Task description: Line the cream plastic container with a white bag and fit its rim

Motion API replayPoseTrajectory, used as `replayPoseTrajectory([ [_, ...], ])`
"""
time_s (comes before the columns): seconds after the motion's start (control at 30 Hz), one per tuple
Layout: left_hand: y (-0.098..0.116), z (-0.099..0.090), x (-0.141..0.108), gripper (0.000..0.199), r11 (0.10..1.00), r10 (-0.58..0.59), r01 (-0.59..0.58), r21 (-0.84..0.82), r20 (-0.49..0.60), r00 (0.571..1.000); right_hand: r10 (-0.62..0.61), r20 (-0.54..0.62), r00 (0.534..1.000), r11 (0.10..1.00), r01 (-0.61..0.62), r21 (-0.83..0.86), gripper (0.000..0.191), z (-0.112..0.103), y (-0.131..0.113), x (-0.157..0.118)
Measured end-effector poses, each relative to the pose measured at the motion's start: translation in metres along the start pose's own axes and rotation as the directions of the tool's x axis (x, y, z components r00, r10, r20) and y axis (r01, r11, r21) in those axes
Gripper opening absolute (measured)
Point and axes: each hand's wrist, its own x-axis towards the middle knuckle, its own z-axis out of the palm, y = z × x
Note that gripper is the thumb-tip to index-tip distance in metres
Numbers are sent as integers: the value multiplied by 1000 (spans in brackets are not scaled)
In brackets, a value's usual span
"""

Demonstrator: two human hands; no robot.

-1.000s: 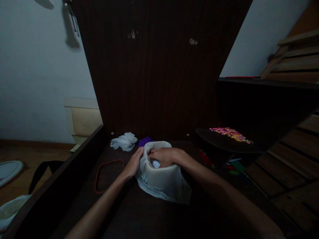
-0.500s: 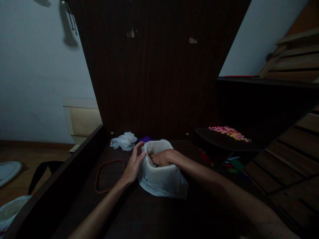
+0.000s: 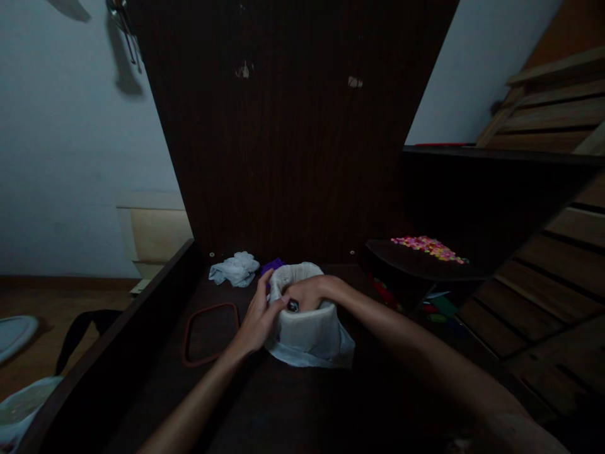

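A small bin (image 3: pixel 307 325) lined with a white bag stands on the dark desk, the bag's edge hanging down its outside. My left hand (image 3: pixel 262 315) is at the bin's left side, thumb over the rim and fingers along the wall, gripping it. Inside the opening is my right hand (image 3: pixel 305 293), its fingers mostly hidden by the wall. A small dark round object (image 3: pixel 293 306) shows beside it; whether the hand holds it is unclear. A reddish-brown rounded frame (image 3: pixel 188 334) lies left of the bin.
Behind the bin lie a crumpled white bag (image 3: pixel 235 269) and something purple (image 3: pixel 273 265). A corner shelf (image 3: pixel 401 260) at right bears colourful small pieces (image 3: pixel 428 247). A raised board (image 3: pixel 118 334) edges the desk's left side.
My right hand has risen slightly in the bin, and a small dark round object now shows by it. My left thumb has moved inward over the rim. The view has shifted slightly.
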Motion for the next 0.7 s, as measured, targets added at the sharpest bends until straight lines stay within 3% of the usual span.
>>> replayPoseTrajectory([
  [0.1,8,-6,6,59,1000,1,-1,-4,-54,999,-71,-62,996,996,67,-50,34,-20,-1,-24],
  [0.17,11,-11,15,51,1000,-23,23,-3,-83,996,-99,-247,964,992,78,-96,28,-32,2,-34],
  [0.3,10,-16,35,49,996,-75,72,-50,-62,995,-121,-592,797,988,39,-150,23,-37,18,-28],
  [0.37,9,-16,42,50,995,-66,63,-80,-44,997,-116,-639,761,986,12,-164,25,-32,26,-17],
  [0.53,10,-14,48,48,994,-56,55,-91,0,998,-53,-643,764,995,-13,-97,16,-16,37,-1],
  [0.7,10,-14,48,45,995,-58,59,-76,7,998,45,-748,662,999,-53,13,22,-16,43,-11],
])
